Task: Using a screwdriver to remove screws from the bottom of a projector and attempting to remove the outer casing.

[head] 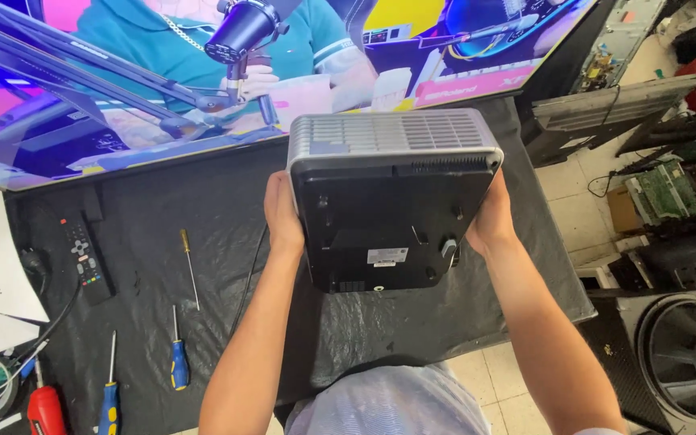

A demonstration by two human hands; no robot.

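I hold a boxy device [388,217] up in front of me, its black underside turned toward me and its grey vented side facing up. My left hand [282,216] grips its left edge. My right hand [491,216] grips its right edge. The underside shows a small white label and a round foot near my right hand. The device hangs above a table covered with a black cloth [203,201].
A large lit flat screen [122,89] stands at the table's far side. A black remote [86,256], a thin yellow-handled screwdriver [189,266] and two blue-and-yellow screwdrivers [177,358] lie on the cloth at left. A loudspeaker [678,354] and circuit boards [662,189] sit on the floor at right.
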